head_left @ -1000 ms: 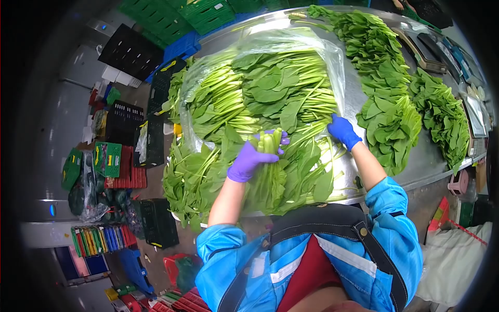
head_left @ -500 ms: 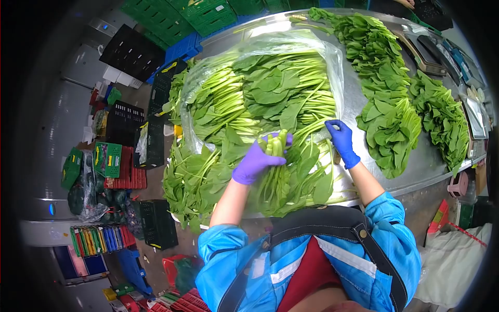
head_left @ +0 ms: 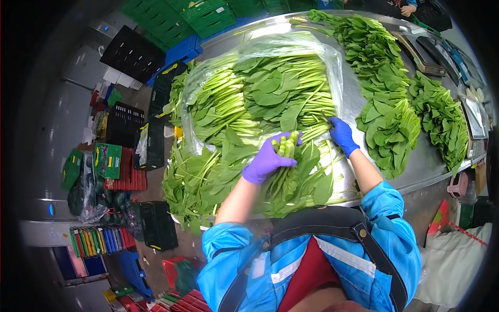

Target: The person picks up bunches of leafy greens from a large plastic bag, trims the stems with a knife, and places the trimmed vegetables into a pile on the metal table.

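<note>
My left hand (head_left: pixel 267 160), in a purple glove, is wrapped round a bunch of leafy greens (head_left: pixel 286 146), stem ends up and leaves hanging toward me. To its right, my right hand (head_left: pixel 343 136), in a blue glove, has its fingers at stems by the edge of the pile; whether it grips any is hidden. Beyond both hands lie stacked leafy greens (head_left: pixel 275 88) on a clear plastic sheet (head_left: pixel 335 67). Loose leaves (head_left: pixel 192 182) spread to the left of my left hand.
Rows of bunched greens (head_left: pixel 387 119) lie on the metal table (head_left: pixel 353 99) at right. Trays and tools (head_left: pixel 423 57) line its right edge. Green crates (head_left: pixel 208 15) stand behind, dark crates (head_left: pixel 158 229) at left. Another person's hand (head_left: pixel 408 10) shows at the top right.
My left hand has moved slightly right with its bunch, closer to my right hand. My right hand has shifted a little, its fingers now lower at the stems. The other person's hand has moved.
</note>
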Action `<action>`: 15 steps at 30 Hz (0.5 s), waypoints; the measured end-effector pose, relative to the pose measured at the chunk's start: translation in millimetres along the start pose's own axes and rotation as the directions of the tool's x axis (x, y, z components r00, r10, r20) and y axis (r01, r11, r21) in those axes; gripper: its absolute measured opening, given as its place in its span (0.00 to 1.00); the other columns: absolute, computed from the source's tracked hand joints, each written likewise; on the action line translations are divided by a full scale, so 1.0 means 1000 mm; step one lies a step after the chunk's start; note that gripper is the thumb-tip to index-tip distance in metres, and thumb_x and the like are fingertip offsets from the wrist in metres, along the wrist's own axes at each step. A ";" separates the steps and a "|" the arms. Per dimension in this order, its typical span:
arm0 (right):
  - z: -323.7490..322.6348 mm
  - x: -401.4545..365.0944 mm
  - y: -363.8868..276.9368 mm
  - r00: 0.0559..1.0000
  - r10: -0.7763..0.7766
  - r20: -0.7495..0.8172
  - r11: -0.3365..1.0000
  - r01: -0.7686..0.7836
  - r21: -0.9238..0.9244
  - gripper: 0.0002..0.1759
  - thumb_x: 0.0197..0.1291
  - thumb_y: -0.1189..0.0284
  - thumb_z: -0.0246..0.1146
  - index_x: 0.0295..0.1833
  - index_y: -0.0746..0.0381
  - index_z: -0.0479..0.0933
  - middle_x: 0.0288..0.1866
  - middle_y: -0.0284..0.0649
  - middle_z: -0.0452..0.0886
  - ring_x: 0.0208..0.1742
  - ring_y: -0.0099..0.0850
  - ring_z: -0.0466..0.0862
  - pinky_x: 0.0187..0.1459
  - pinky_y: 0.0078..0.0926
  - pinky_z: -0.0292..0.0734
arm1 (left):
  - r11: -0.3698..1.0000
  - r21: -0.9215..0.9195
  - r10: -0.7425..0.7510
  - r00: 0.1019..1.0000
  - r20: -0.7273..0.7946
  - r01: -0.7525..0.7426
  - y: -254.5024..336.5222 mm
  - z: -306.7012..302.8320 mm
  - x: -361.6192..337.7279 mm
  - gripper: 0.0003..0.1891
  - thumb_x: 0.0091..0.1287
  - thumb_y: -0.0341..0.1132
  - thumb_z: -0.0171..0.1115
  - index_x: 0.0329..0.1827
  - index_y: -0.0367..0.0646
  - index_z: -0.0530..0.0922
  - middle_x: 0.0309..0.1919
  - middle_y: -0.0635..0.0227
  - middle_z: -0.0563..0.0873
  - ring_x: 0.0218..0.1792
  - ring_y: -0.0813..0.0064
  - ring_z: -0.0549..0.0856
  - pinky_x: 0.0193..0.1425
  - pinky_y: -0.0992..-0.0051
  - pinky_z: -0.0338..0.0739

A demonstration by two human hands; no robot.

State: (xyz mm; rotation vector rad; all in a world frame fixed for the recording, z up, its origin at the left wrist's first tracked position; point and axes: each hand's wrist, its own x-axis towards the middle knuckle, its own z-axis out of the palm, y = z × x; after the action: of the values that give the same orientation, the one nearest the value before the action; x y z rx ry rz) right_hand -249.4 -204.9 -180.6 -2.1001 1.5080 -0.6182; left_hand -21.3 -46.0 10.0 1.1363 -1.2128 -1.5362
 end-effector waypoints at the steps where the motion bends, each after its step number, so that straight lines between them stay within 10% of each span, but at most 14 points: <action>1: -0.011 -0.004 -0.007 1.000 -0.002 0.000 1.000 0.002 -0.002 0.16 0.50 0.75 0.60 0.47 0.56 0.78 0.42 0.46 0.82 0.42 0.46 0.82 0.42 0.41 0.75 | 1.000 -0.018 0.002 1.000 -0.011 -0.002 -0.002 -0.001 0.001 0.38 0.41 0.26 0.70 0.62 0.40 0.72 0.49 0.69 0.80 0.50 0.78 0.77 0.57 0.76 0.70; 5: -0.073 -0.034 -0.066 0.982 -0.188 0.015 0.944 0.176 0.279 0.18 0.47 0.69 0.69 0.46 0.58 0.81 0.37 0.41 0.83 0.35 0.39 0.82 0.38 0.33 0.75 | 0.993 0.077 0.087 0.996 -0.010 -0.086 -0.012 -0.001 0.008 0.37 0.40 0.29 0.72 0.61 0.43 0.72 0.55 0.65 0.77 0.55 0.70 0.75 0.61 0.70 0.69; 7: -0.103 -0.048 -0.101 0.962 -0.255 0.096 0.911 0.206 0.358 0.17 0.48 0.72 0.69 0.47 0.57 0.82 0.32 0.37 0.82 0.27 0.30 0.77 0.32 0.26 0.72 | 0.728 0.554 0.410 0.904 0.120 -0.403 -0.021 -0.001 0.017 0.36 0.40 0.33 0.74 0.58 0.45 0.74 0.62 0.58 0.71 0.62 0.60 0.71 0.65 0.63 0.65; 11: -0.143 -0.066 -0.139 0.954 -0.282 0.105 0.794 0.171 0.583 0.19 0.51 0.72 0.69 0.51 0.58 0.81 0.27 0.32 0.79 0.21 0.17 0.67 0.26 0.18 0.66 | 0.804 0.492 0.193 0.929 0.315 -0.333 0.004 0.014 0.011 0.35 0.39 0.37 0.76 0.55 0.46 0.74 0.67 0.56 0.65 0.66 0.55 0.67 0.70 0.60 0.57; 15: -0.134 -0.070 -0.138 0.933 -0.343 -0.107 0.862 0.358 0.358 0.25 0.53 0.73 0.66 0.60 0.54 0.75 0.34 0.40 0.82 0.26 0.34 0.81 0.29 0.27 0.75 | 0.929 0.207 0.245 0.930 0.273 -0.306 0.009 0.006 0.002 0.34 0.39 0.35 0.76 0.54 0.46 0.75 0.66 0.56 0.66 0.61 0.59 0.71 0.68 0.63 0.60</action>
State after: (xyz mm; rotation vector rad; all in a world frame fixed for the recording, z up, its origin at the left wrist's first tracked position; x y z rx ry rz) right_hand -249.6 -115.8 4.0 -2.0735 0.9286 -0.9983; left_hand -27.0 -48.3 18.9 0.8964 -1.6929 -1.3598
